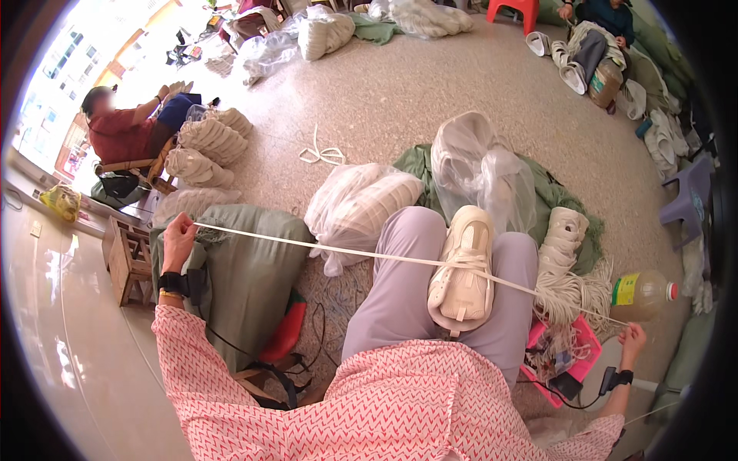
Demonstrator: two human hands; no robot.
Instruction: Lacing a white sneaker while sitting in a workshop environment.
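A cream sneaker rests between my thighs, its heel toward me. A long pale shoelace runs through its upper eyelets and stretches nearly straight out to both sides. Far out to the left, my left hand is raised with its fingers pinched on one end of the lace. My right hand pinches the other end at the lower right, arm spread wide. Both hands are well apart from the sneaker.
By my right knee are a bundle of loose laces, a pink basket and a plastic bottle. Bagged shoes lie ahead. A green sack stands left. Two people sit farther off, one left, one far right.
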